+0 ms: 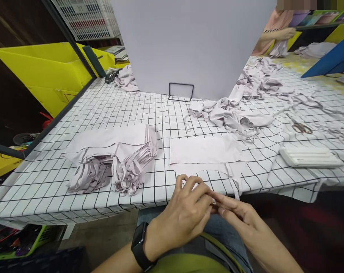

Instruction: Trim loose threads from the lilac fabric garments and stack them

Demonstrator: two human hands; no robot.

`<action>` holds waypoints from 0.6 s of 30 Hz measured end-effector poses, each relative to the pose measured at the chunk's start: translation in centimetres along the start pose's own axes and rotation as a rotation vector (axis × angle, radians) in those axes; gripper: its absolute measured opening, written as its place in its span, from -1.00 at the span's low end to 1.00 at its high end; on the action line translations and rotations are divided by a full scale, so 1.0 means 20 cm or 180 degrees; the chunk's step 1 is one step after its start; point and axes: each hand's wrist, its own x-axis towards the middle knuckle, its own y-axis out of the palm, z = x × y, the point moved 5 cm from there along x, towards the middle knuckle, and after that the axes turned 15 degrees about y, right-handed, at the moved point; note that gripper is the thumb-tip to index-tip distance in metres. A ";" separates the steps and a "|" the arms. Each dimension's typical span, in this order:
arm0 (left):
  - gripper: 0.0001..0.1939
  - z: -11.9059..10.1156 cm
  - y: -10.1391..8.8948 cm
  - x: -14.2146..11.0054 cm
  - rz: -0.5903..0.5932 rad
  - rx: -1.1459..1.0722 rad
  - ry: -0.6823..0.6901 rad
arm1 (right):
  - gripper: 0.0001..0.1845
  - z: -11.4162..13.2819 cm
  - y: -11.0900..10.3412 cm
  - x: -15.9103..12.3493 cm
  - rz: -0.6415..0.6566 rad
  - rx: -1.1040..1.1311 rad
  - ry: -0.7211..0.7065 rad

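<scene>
My left hand (186, 208), with a black watch on its wrist, meets my right hand (240, 216) just off the table's front edge. The fingertips of both are pinched together. A tiny white bit shows between them, too small and covered to name. Just beyond the hands a pale pink folded strappy garment (200, 149) lies flat, its thin strap (233, 180) trailing toward the table edge. On the left is a stack of the same folded garments (112, 138), with their straps bunched at the front.
A large pale board (194, 45) stands across the back, with a black wire stand (181, 92) at its foot. Loose pink garments (231, 113) are heaped to the right. Scissors (301, 128) and a white oblong device (311, 157) lie at right. Another person's hand (287, 34) handles cloth behind.
</scene>
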 end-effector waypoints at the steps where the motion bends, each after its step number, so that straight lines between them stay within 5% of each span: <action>1: -0.94 0.00 0.01 0.00 0.0048 -0.0025 -0.0013 | -0.53 0.00 0.00 0.00 0.0028 -0.0018 0.0009; 9: -0.88 0.06 0.00 0.02 -0.0202 -0.0820 -0.0497 | -0.56 0.01 -0.04 0.03 -0.0147 -0.0554 -0.0063; 14: -0.84 0.12 0.00 0.01 -0.0241 -0.1704 -0.1319 | -0.69 0.04 -0.06 0.04 -0.0420 -0.1572 -0.0592; 18: -0.86 0.18 0.00 0.00 -0.0099 -0.2012 -0.1613 | -0.77 0.09 -0.04 0.05 -0.0602 -0.1624 -0.1003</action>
